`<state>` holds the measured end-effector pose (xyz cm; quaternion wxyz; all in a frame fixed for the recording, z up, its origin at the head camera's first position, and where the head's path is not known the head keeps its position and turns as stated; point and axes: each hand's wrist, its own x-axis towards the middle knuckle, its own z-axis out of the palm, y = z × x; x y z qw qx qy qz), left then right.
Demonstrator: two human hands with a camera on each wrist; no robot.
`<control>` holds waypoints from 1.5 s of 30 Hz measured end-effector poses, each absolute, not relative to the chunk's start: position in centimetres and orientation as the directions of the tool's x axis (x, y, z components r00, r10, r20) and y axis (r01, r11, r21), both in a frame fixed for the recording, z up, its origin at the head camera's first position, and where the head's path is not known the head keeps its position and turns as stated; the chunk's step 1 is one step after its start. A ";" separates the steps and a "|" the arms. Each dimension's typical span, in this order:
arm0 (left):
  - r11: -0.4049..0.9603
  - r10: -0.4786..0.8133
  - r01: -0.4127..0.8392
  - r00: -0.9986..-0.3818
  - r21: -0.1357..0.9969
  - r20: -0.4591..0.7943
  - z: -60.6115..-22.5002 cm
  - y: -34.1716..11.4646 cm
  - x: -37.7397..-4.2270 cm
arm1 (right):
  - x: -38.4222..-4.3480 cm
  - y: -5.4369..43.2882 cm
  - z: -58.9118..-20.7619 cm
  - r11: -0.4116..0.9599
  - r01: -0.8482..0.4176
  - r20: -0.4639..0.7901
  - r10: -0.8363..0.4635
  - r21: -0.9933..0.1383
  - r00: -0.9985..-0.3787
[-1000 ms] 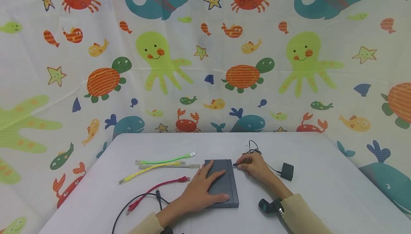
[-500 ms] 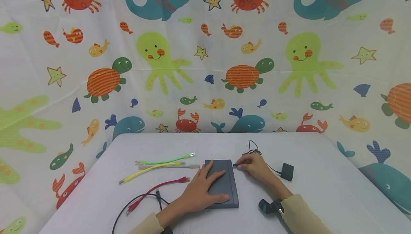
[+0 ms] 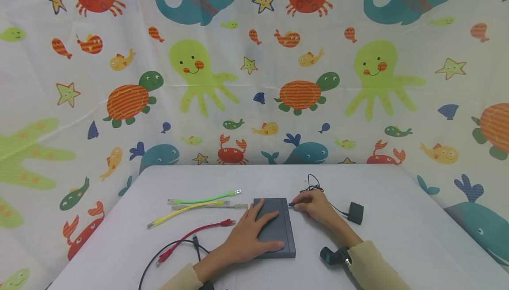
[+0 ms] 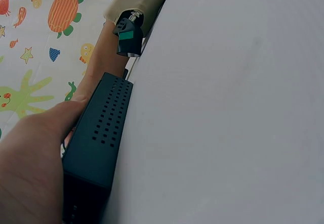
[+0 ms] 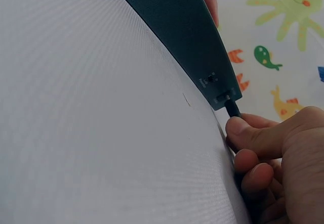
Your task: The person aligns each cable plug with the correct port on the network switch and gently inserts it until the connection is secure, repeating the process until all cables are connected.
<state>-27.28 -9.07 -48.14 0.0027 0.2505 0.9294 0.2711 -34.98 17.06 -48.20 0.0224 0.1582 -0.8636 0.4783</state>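
A flat dark grey network box [image 3: 285, 228] lies at the middle of the white table. My left hand [image 3: 250, 235] rests on its top with the fingers spread. Vent holes line one side of the box [image 4: 101, 123] in the left wrist view. At its right side, my right hand [image 3: 317, 207] pinches a black power plug [image 5: 232, 108] between thumb and fingers. In the right wrist view the plug's tip meets a socket at the box's corner; how deep it sits I cannot tell. A thin black lead runs near my right hand to a black power adapter [image 3: 355, 213].
Left of the box lie a green cable [image 3: 207, 197], a yellow cable [image 3: 183, 211], a grey cable [image 3: 214, 206] and a red cable [image 3: 199, 229]. A black cable [image 3: 153, 259] curves near my left forearm. Bundled black lead [image 3: 312, 188] lies behind my right hand.
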 end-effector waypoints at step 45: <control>0.733 0.465 0.457 -0.877 0.503 0.120 -48.3 -9.2 -27.3 | -34.8 17.0 -48.0 0.506 -0.299 0.196 -0.248 -0.809 -0.949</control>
